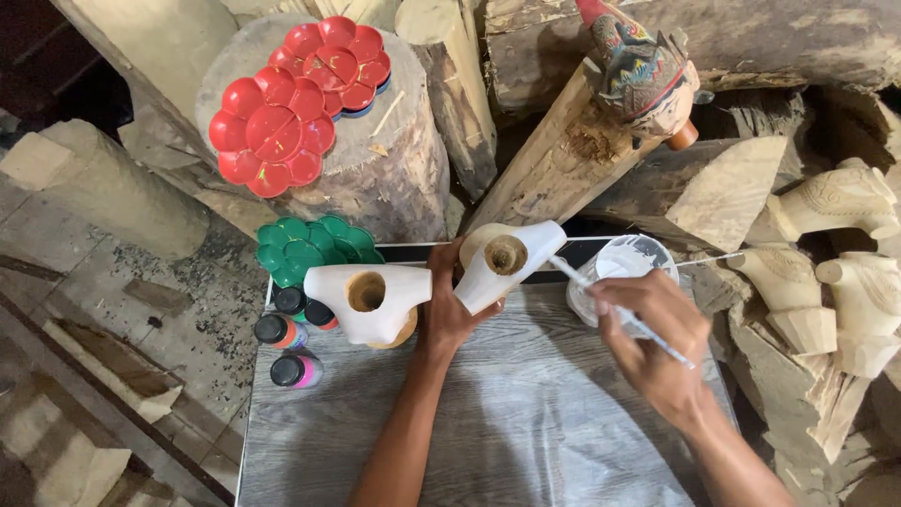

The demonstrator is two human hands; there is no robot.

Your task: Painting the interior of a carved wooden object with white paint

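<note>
White-primed wooden piece (502, 263) is held above the far edge of the grey surface (526, 413), near centre, by the left hand (450, 314). Its long axis runs from about 7 o'clock to 1 o'clock, with the bored hole facing up. Left fingers are clamped around its lower end, from below and behind.

A thin brush (619, 310) is pinched in the right hand (657, 343); the right fingers are closed together on the handle. The brush lies along 10 to 4 o'clock, and its tip is seen just beside the upper end of the piece, at about 3 o'clock from the hole. The right hand is the nearer one to the white paint cup (627, 263), which stands directly behind the brush, at 12 o'clock from that hand.

A second white-primed piece (368, 299) rests on the surface at 9 o'clock from the left hand, close to it, whether touching cannot be told. Further out at 9 o'clock: three small paint bottles (286, 333) and a green palette (314, 246). Red palettes (291, 103) sit on a log stump (394, 178) at 11 o'clock. A painted carving (643, 70) lies at 1 o'clock, and unpainted carved blocks (835, 272) are stacked at 3 o'clock.
</note>
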